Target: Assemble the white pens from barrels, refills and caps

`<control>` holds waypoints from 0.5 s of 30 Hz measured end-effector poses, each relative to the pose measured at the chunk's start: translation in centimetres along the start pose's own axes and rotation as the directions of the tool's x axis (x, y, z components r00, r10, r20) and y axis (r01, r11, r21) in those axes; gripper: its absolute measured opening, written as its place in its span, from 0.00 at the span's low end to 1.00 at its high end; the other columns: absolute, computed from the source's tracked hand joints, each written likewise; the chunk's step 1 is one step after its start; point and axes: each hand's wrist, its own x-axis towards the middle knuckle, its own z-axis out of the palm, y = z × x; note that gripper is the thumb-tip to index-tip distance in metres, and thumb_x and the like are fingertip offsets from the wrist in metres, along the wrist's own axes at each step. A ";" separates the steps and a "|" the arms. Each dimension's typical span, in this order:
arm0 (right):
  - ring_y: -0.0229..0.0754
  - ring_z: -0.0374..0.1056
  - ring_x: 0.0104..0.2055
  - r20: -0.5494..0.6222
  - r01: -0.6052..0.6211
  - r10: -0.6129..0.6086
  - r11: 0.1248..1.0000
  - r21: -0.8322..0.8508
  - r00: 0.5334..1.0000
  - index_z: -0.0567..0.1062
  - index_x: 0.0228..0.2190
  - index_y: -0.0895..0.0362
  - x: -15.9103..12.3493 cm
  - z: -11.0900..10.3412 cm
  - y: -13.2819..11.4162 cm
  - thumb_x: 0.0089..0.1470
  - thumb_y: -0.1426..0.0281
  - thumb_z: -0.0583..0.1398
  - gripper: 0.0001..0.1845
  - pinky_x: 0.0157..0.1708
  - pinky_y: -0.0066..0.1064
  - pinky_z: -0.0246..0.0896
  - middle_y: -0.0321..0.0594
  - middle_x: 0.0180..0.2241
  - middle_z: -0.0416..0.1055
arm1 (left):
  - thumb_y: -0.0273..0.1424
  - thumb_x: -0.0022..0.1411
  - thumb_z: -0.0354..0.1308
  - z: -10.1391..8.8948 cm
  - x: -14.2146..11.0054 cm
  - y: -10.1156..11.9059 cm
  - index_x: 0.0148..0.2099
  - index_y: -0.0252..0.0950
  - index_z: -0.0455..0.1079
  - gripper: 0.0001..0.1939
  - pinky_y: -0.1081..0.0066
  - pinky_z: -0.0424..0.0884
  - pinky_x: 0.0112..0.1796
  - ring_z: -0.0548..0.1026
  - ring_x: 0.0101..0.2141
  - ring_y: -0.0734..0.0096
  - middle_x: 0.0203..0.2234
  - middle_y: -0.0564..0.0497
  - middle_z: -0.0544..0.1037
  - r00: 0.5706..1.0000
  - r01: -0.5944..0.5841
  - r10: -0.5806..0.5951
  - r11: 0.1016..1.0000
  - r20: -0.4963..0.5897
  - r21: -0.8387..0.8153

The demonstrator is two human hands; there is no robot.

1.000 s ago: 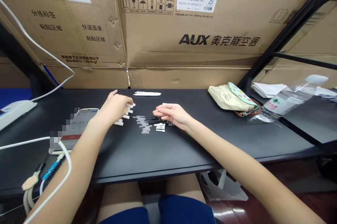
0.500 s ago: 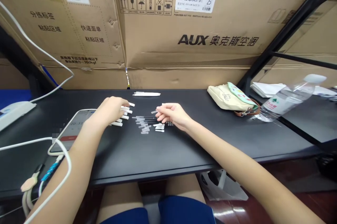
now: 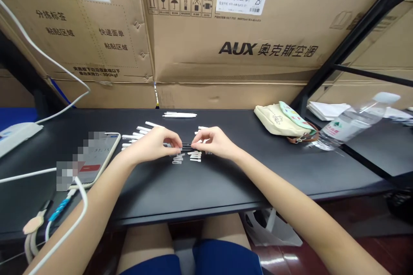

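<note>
My left hand (image 3: 158,143) is over the left ends of a row of thin black pen refills (image 3: 186,146), thumb and fingers drawn together in a pinch. Facing it, my right hand (image 3: 214,141) pinches at the right ends of the refills. What lies between the fingertips of either hand is too small to make out. Just below are short clear sleeves (image 3: 177,159) and small white pen parts (image 3: 195,156). White pen barrels (image 3: 137,133) lie left of and behind my left hand, partly covered by it. More small white parts (image 3: 202,128) show behind my right hand.
White pens (image 3: 180,115) lie at the back of the black table (image 3: 206,189). A phone (image 3: 97,159) and a white cable (image 3: 84,199) are beside my left forearm. A pouch (image 3: 284,121) and a tilted water bottle (image 3: 355,122) are at right. Cardboard boxes (image 3: 193,60) stand behind.
My left hand has moved right, from the white barrels to the refills. My right hand has stayed near the refills; the clear piece at its fingertips no longer shows.
</note>
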 end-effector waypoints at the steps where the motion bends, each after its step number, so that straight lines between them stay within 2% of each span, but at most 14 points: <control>1: 0.34 0.66 0.26 0.025 0.050 -0.048 0.994 -0.094 0.999 0.76 0.24 0.58 -0.1 -0.2 0.0 0.46 0.68 0.63 0.06 0.24 0.25 0.60 0.37 0.24 0.72 | 0.35 0.53 0.58 0.2 -0.3 -0.1 0.32 0.38 0.75 0.08 0.71 0.68 0.36 0.75 0.32 0.65 0.29 0.52 0.79 1.000 -0.003 0.003 1.000 0.006 0.025; 4: 0.35 0.64 0.28 0.119 0.170 -0.143 0.951 -0.258 0.983 0.76 0.23 0.57 -0.2 -0.2 0.1 0.47 0.72 0.61 0.04 0.27 0.26 0.58 0.36 0.25 0.73 | 0.34 0.54 0.56 1.1 -0.9 -0.3 0.31 0.38 0.74 0.07 0.71 0.66 0.36 0.74 0.32 0.66 0.28 0.52 0.78 0.999 -0.028 0.030 0.995 -0.018 0.097; 10: 0.37 0.65 0.29 0.149 0.234 -0.196 0.919 -0.317 0.969 0.77 0.24 0.57 -0.3 0.2 0.5 0.46 0.75 0.61 0.04 0.28 0.28 0.57 0.37 0.26 0.73 | 0.32 0.57 0.53 2.0 -1.4 -0.5 0.32 0.37 0.73 0.08 0.67 0.65 0.39 0.72 0.33 0.65 0.30 0.49 0.76 0.996 -0.025 0.042 0.977 -0.076 0.213; 13: 0.37 0.64 0.28 0.149 0.228 -0.190 0.924 -0.305 0.970 0.76 0.24 0.57 -0.4 0.3 0.5 0.46 0.75 0.62 0.03 0.28 0.27 0.57 0.37 0.25 0.72 | 0.34 0.60 0.52 2.8 -3.0 1.2 0.35 0.38 0.73 0.10 0.64 0.66 0.41 0.72 0.38 0.62 0.35 0.48 0.75 0.974 -0.017 0.065 0.976 -0.216 0.216; 15: 0.36 0.63 0.28 0.136 0.221 -0.189 0.932 -0.289 0.973 0.76 0.24 0.57 -0.4 0.3 0.3 0.46 0.73 0.63 0.01 0.27 0.27 0.57 0.37 0.25 0.72 | 0.34 0.63 0.50 3.7 -4.7 3.0 0.37 0.40 0.73 0.10 0.65 0.67 0.42 0.72 0.39 0.63 0.37 0.48 0.75 0.936 -0.038 0.099 0.983 -0.339 0.181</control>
